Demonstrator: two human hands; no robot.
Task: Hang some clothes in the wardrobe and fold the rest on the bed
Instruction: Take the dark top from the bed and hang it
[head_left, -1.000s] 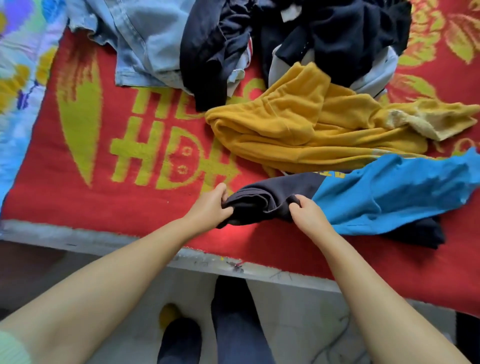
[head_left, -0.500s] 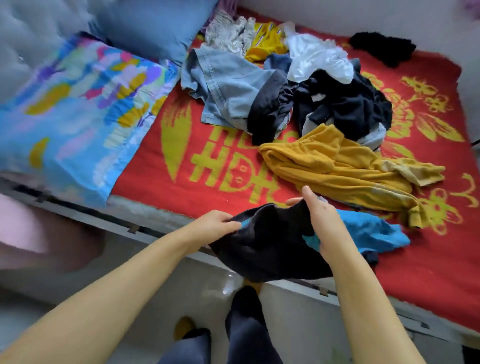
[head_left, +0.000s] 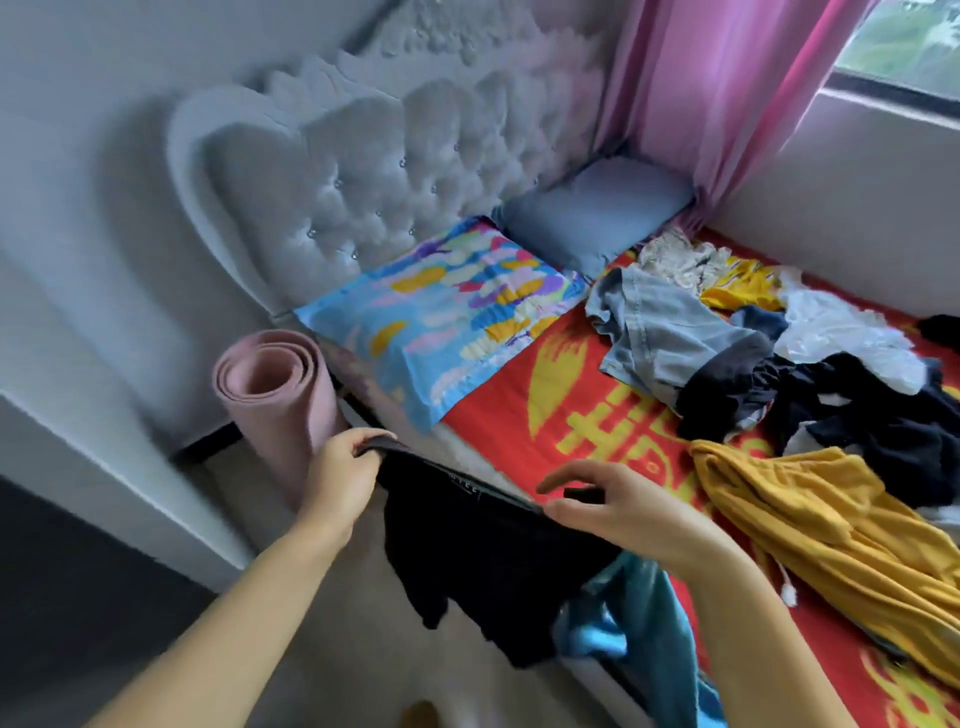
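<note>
A black and blue garment (head_left: 483, 561) hangs in the air beside the bed, stretched between both hands. My left hand (head_left: 340, 475) pinches its upper left edge. My right hand (head_left: 618, 512) grips the upper right edge, with the blue part (head_left: 639, 618) dangling below it. On the red and yellow bed cover (head_left: 524, 415) lie a mustard yellow garment (head_left: 810, 519), a heap of dark clothes (head_left: 841, 415), a pale denim piece (head_left: 665, 338) and white items (head_left: 836, 327).
A rolled pink mat (head_left: 280, 395) stands on the floor against the bed's side. A colourful pillow (head_left: 441, 317) and a blue pillow (head_left: 597, 208) lie by the grey tufted headboard (head_left: 374, 176). A pink curtain (head_left: 727, 93) hangs by the window.
Both hands lifted the black and blue garment off the bed and spread it out sideways. My view swung up and left, toward the headboard.
</note>
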